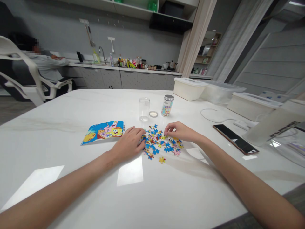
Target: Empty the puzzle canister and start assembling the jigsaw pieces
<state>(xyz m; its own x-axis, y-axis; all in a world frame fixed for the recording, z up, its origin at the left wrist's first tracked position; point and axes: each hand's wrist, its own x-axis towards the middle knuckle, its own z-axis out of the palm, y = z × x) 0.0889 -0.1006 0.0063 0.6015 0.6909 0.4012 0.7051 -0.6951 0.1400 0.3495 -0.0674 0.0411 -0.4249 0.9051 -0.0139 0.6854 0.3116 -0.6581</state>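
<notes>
A loose heap of small jigsaw puzzle pieces [154, 148], mostly blue with yellow, pink and red, lies on the white table. My left hand [130, 141] rests at the heap's left edge, fingers bent and thumb apart, with pieces beside its fingertips. On the upper right side of the heap, my right hand [178, 131] has thumb and forefinger pinched together at a puzzle piece, which the fingers partly hide. One yellow piece [162, 160] sits apart in front. Left of the heap is a slightly curled picture sheet [105, 131] with cartoon figures.
Behind the heap stand a clear jar [144, 109], its silver-rimmed lid [153, 114] and a printed canister [167, 105]. A phone [234, 139], a white cable [214, 119] and storage boxes [189, 89] are on the right. A person [49, 66] sits at the far left counter.
</notes>
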